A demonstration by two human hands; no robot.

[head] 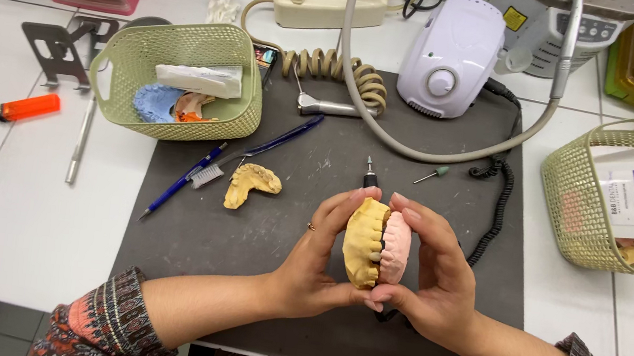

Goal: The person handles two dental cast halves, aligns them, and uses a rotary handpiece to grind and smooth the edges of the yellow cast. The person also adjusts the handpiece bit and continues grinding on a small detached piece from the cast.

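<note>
Carefully: left hand (314,269) grips yellow cast (364,243), right hand (432,283) grips pink cast (397,247); teeth pressed together, best kept aligned, pressure even.

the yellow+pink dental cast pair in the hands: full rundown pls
The dental cast pair is two arch-shaped models pressed together: a mustard-yellow half on the left, a pale pink half on the right, both matte and plaster-like. A row of teeth shows dark along the seam between them. It is held on edge above the dark grey mat, seam running roughly vertical. The left hand cups the yellow side, the right hand the pink side, fingertips meeting over the top. Nothing else touches it.
</note>
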